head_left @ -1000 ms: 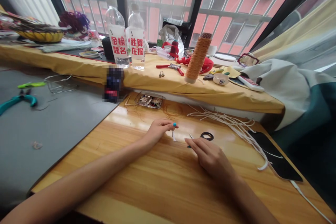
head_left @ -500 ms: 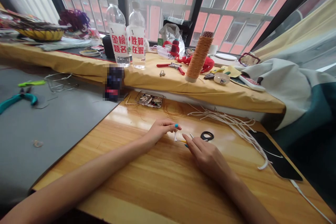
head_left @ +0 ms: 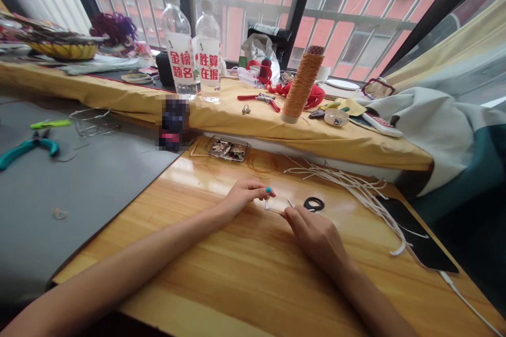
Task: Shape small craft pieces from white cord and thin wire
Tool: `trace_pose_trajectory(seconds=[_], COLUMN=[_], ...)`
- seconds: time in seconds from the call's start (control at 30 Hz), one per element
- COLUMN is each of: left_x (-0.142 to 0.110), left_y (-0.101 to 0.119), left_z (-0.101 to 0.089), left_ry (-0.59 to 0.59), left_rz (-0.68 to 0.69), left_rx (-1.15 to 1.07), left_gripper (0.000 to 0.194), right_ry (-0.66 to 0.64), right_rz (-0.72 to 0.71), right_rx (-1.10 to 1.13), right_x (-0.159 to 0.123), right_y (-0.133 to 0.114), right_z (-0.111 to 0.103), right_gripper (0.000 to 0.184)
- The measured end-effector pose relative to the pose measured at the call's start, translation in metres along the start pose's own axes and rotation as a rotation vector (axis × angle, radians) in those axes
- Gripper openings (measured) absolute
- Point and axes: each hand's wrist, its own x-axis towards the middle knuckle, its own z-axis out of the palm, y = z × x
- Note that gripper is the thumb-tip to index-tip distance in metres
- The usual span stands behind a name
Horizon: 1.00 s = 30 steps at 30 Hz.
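Note:
Over the wooden table, my left hand [head_left: 245, 196] pinches a short, bent piece of white cord [head_left: 267, 204] that hangs below its fingertips. A thin strand [head_left: 276, 211], which looks like thread, runs from the bottom of this cord to my right hand [head_left: 310, 229]. My right fingers are closed on the strand's other end, and their tips are partly hidden. Just beyond the right hand are scissors with a black ring handle [head_left: 314, 204]. A thin metal tip [head_left: 291, 203] shows beside the right index finger; I cannot tell whether it belongs to the scissors.
Loose white cords [head_left: 348, 184] and a black phone [head_left: 419, 234] lie on the right. A clear box of small beads [head_left: 227, 148] sits at the back. On the ledge stand an orange thread spool [head_left: 302, 87], red-handled pliers [head_left: 259, 98] and water bottles [head_left: 208, 58]. Teal pliers [head_left: 29, 150] lie left.
My right hand has drawn slightly away to the right from the white cord, and its index finger has curled in. The left hand still pinches the cord. The view has shifted slightly.

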Motion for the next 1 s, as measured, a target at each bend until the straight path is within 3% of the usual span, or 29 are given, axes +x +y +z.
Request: trace_pose_trajectory(seconds=[0.2,0.47,0.83,1.0], left_x=[0.0,0.0,0.0,0.0], left_y=[-0.001,-0.001,-0.002,-0.002], left_z=[0.0,0.0,0.0,0.001], left_ry=[-0.006,-0.006,-0.022,-0.001], left_rz=[0.009,0.012,-0.011,-0.033], left_rx=[0.014,0.028,0.016,0.014], left_gripper=[0.016,0.016,0.019,0.018], right_ry=[0.005,-0.021,0.024,-0.003], right_rz=[-0.1,0.072,0.022,0.097], right_rx=[0.011,0.024,-0.047,-0.045], right_x=[0.002,0.006,0.004,0.011], right_y=[0.003,-0.002,-0.002,-0.007], right_z=[-0.002,0.001,0.004,0.002], right_gripper=[0.02,0.025,0.019,0.02])
